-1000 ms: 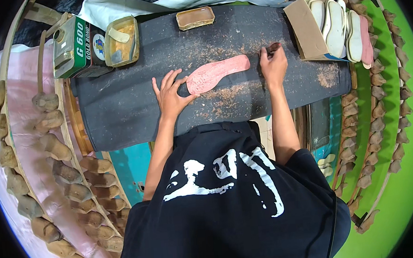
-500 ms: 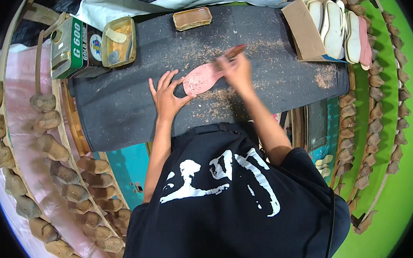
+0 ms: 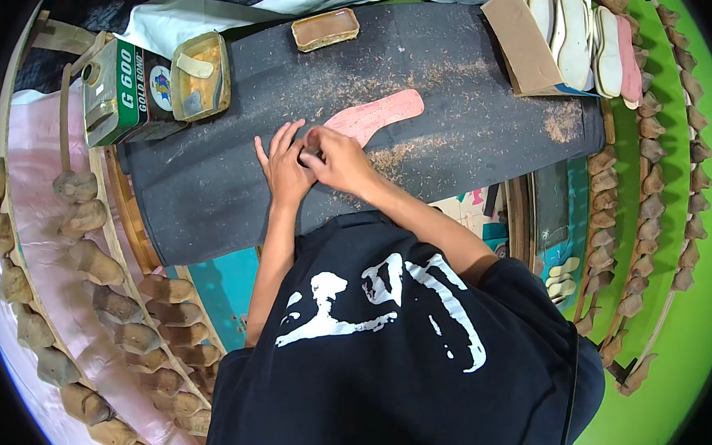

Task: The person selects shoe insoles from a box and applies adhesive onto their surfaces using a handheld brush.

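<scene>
A pink shoe insole point(image 3: 382, 116) lies flat on the dark cloth, its rounded end pointing right and its wider, roughened end toward my hands. My left hand point(image 3: 286, 171) lies flat with fingers spread at that wider end; whether the thumb touches it is hidden by my right hand. My right hand point(image 3: 337, 160) is closed over the insole's left end, close against my left hand. Between them shows a small dark part of a tool point(image 3: 311, 155); the rest is hidden and its kind cannot be made out.
Pale shavings lie scattered over the cloth-covered table point(image 3: 265, 73). At the back stand a green metal can point(image 3: 112, 95), a yellowish tub point(image 3: 200, 77) and a small brown tray point(image 3: 325, 30). A cardboard box point(image 3: 520, 41) of insoles stands right. Racks of wooden shoe lasts point(image 3: 116, 306) flank both sides.
My right hand has moved left and nearer to me, from the insole's narrow part to its wider end, carrying the reddish-brown tool. The left hand has stayed nearly in place.
</scene>
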The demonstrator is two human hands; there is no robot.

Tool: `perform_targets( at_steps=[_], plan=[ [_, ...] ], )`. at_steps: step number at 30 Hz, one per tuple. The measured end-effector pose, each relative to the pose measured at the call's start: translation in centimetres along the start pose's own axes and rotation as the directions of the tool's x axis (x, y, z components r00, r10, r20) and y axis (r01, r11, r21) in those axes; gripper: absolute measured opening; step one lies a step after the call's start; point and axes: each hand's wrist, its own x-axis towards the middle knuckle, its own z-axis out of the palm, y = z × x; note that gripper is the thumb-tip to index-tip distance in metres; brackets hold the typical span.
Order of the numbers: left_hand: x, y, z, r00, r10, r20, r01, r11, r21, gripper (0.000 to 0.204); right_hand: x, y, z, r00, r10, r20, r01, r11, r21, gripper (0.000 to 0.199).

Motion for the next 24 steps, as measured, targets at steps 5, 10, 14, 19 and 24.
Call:
perform_targets(
  at_steps=[5, 10, 14, 19, 24],
  plan=[
    [0.7, 1.5, -1.6, 0.999, -0.013, 0.042, 0.015, 0.999, -0.052, 0.056, 2.4, 5.7, -3.7, 0.938, 0.290, -0.191, -0.263, 0.952, 0.153, 0.033],
    [0.5, 1.4, -1.6, 1.000, -0.018, 0.025, 0.019, 0.998, -0.061, 0.059, 5.2, 7.6, -10.6, 0.820, 0.502, -0.275, -0.293, 0.781, 0.552, 0.029],
    [1.4, 2.7, -2.4, 0.990, -0.073, 0.117, 0.075, 0.997, -0.017, 0.065, 5.5, 8.8, -14.6, 0.775, 0.253, -0.579, -0.341, 0.939, -0.046, 0.031],
    [5.5, 5.9, -0.5, 0.976, 0.040, 0.212, -0.011, 0.991, -0.133, 0.085, 4.7, 9.3, -15.0, 0.823, 0.218, -0.525, -0.351, 0.921, -0.167, 0.035],
    [9.3, 7.7, 4.9, 0.964, 0.120, 0.237, -0.044, 0.952, -0.302, 0.093, 3.3, 9.1, -12.5, 0.902, 0.054, -0.428, -0.145, 0.972, -0.184, 0.024]
  ],
)
